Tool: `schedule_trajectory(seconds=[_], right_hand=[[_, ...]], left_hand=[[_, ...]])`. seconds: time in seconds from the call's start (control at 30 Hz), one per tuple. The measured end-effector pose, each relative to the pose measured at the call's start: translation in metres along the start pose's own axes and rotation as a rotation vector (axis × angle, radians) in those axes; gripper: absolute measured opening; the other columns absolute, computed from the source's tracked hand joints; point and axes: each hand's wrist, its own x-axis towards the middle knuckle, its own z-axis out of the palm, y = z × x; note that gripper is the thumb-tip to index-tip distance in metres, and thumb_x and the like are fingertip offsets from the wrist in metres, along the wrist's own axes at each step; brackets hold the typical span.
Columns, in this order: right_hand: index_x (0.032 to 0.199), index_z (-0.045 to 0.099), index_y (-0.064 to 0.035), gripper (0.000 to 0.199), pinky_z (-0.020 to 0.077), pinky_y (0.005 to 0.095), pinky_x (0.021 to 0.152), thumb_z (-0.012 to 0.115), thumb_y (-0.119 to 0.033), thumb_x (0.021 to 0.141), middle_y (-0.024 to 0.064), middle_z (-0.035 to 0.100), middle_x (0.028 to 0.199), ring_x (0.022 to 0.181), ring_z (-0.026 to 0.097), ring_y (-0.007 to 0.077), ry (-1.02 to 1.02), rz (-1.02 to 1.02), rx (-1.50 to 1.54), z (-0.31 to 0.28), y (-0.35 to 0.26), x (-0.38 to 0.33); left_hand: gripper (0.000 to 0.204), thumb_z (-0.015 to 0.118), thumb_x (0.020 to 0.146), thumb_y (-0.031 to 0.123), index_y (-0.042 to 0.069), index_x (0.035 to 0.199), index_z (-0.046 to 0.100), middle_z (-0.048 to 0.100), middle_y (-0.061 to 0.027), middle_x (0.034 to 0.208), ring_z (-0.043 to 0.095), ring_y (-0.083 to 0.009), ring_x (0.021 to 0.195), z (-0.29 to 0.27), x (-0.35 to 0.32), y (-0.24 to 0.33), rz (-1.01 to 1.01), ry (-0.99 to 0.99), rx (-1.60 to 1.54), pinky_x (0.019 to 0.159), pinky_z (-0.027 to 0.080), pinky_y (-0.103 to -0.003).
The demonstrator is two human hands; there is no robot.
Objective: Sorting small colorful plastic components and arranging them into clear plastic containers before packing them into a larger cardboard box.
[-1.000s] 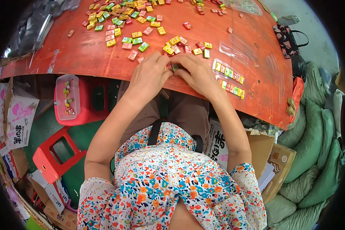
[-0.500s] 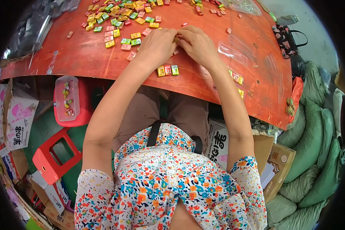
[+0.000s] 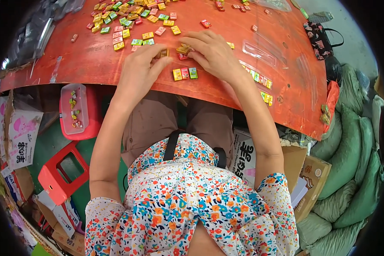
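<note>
We cannot see what our right hand (image 3: 213,53) covers; its fingers (image 3: 192,42) hide the small blocks beneath. Our left hand (image 3: 141,70) conceals most of a yellowish piece (image 3: 163,53). The scattered coloured blocks (image 3: 123,17) run off the top edge, as does the bench (image 3: 94,59). Prints on them are too small to tell.

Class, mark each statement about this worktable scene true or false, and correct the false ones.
1. Both hands rest on the orange table. True.
2. Three small blocks sit in a row near the table's edge, below the hands. True.
3. The left hand holds a red stool. False: the red stool stands on the floor; the hand pinches a small piece.
4. The right hand is lifted high off the table. False: it is down among the pieces.
5. The pink box is on the table. False: it is below it.
</note>
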Motion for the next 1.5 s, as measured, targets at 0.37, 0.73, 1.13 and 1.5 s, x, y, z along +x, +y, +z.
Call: schedule_trajectory(seconds=[0.37, 0.73, 1.13, 1.5], right_hand=[[0.107, 0.068, -0.0077, 0.020, 0.0502, 0.0381, 0.083, 0.064, -0.012, 0.088, 0.0083, 0.069, 0.099, 0.094, 0.064, 0.0257, 0.052, 0.043, 0.069, -0.002, -0.001, 0.014], [0.102, 0.069, -0.0020, 0.021, 0.0533, 0.0343, 0.072, 0.068, -0.016, 0.087, 0.0150, 0.070, 0.095, 0.081, 0.069, 0.0269, 0.111, 0.466, 0.142, -0.016, -0.032, -0.042], [0.112, 0.065, -0.0049, 0.025, 0.0529, 0.0383, 0.073, 0.064, -0.015, 0.088, 0.0113, 0.069, 0.094, 0.082, 0.067, 0.0315, -0.041, 0.194, 0.128, -0.021, -0.011, -0.050], [0.108, 0.068, -0.0079, 0.028, 0.0518, 0.0367, 0.074, 0.070, -0.024, 0.084, 0.0110, 0.069, 0.093, 0.085, 0.066, 0.0272, -0.078, 0.361, 0.092, -0.021, -0.032, -0.056]], left_hand=[[0.028, 0.069, 0.084, 0.016, 0.002, 0.107, 0.065, 0.062, -0.0138, 0.094, 0.062, -0.0307, 0.088, -0.005, 0.001, -0.017, 0.088, 0.071, 0.264, 0.077, 0.050, -0.041], [0.023, 0.067, 0.081, 0.015, 0.002, 0.101, 0.066, 0.062, -0.0122, 0.097, 0.060, -0.0315, 0.094, 0.038, 0.048, -0.012, 0.407, 0.016, 0.402, 0.081, 0.050, -0.040], [0.018, 0.066, 0.078, 0.019, 0.004, 0.087, 0.067, 0.062, -0.0145, 0.088, 0.064, -0.0329, 0.087, 0.055, 0.060, 0.005, 0.293, -0.125, 0.551, 0.072, 0.052, -0.045], [0.013, 0.066, 0.080, 0.009, 0.003, 0.090, 0.063, 0.058, -0.0103, 0.087, 0.059, -0.0277, 0.085, 0.004, -0.020, 0.003, 0.282, -0.046, 0.352, 0.071, 0.050, -0.040]])
